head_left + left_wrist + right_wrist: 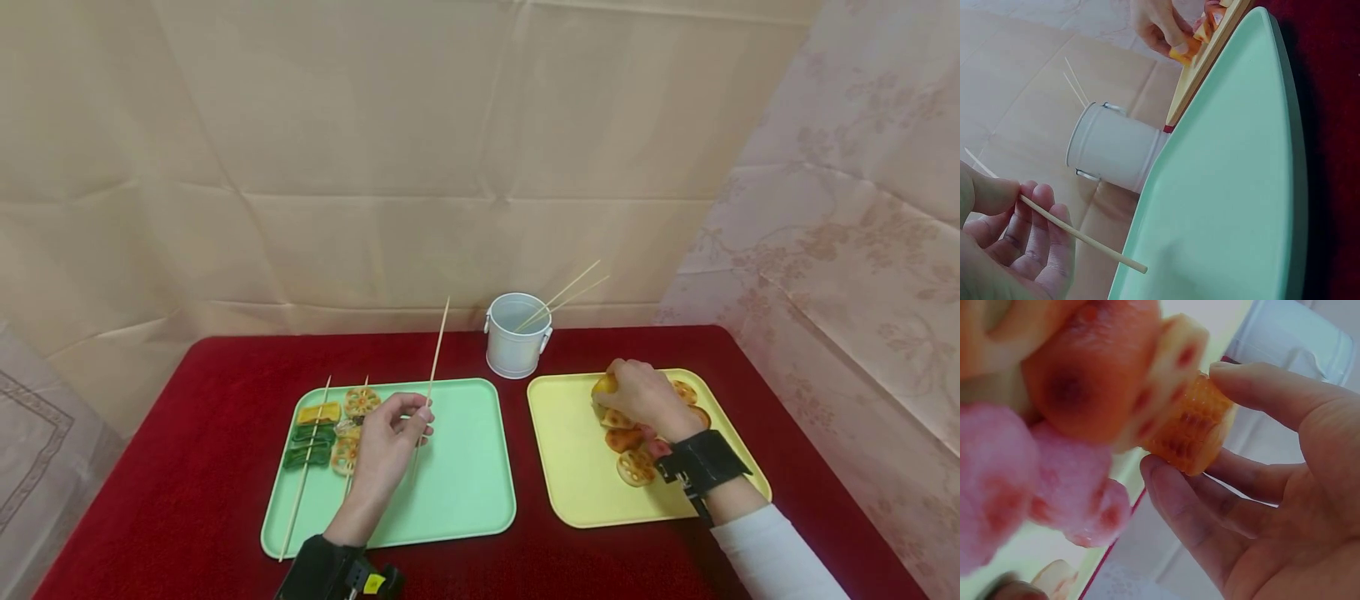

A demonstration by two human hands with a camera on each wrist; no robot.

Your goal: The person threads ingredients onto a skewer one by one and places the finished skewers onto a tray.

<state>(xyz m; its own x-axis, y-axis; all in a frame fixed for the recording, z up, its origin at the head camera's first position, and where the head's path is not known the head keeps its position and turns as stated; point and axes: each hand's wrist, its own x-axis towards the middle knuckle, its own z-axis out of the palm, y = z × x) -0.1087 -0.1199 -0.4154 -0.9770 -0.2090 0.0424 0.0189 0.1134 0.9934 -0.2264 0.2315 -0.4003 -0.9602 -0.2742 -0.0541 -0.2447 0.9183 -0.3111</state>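
Note:
My left hand (392, 437) pinches a bare wooden skewer (1079, 234) between thumb and fingers over the green tray (465, 492). The skewer slants upward in the head view, its blunt end below the hand. Over the yellow tray (581, 487), my right hand (648, 402) grips a piece of corn (1188, 431), thumb on one side and fingers on the other. Beside the corn lie a lotus root slice (636, 468), a browned orange piece (622, 440) and pink pieces (1072, 475). The right hand hides part of this pile in the head view.
On the green tray's left lie a skewer with green and yellow pieces (311, 433) and another with lotus root slices (362, 402), partly behind my left hand. A white bucket (512, 354) holding two skewers (573, 282) stands behind, between the trays. Red cloth (187, 467) covers the table.

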